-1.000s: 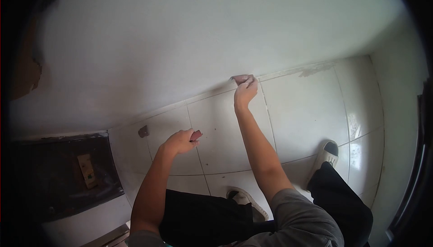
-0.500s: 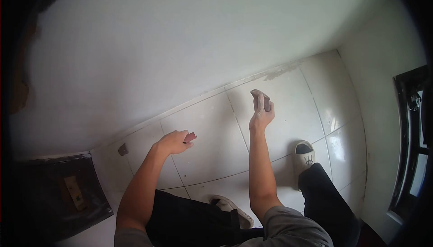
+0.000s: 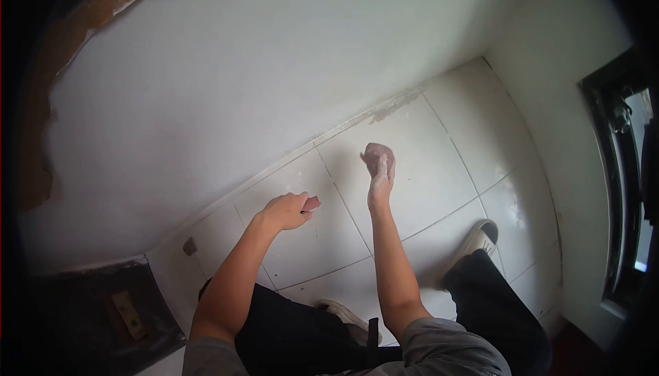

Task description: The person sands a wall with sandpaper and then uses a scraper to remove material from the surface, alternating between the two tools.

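My left hand (image 3: pixel 285 211) is closed on a small folded piece of reddish-brown sandpaper (image 3: pixel 311 204), which sticks out between thumb and fingers. Farther right, my right hand (image 3: pixel 381 185) grips a larger, dusty piece of sandpaper (image 3: pixel 377 154), curved over the fingers. White dust coats the fingers of that hand. Both hands are in the air over the tiled floor, apart from the white wall (image 3: pixel 268 81).
White floor tiles (image 3: pixel 425 170) run along the wall's foot, with a grey smear near the skirting. A brown scrap (image 3: pixel 190 246) lies at left, near a dark panel (image 3: pixel 82 307) bearing a wooden-looking strip (image 3: pixel 128 315). A black-framed window (image 3: pixel 618 170) is at right. My shoe (image 3: pixel 477 240) stands on the tiles.
The view has shifted, showing more torn brown edging at upper left. My left hand has moved right, nearer my right hand, whose sandpaper has turned its broad face up. My right foot has shifted.
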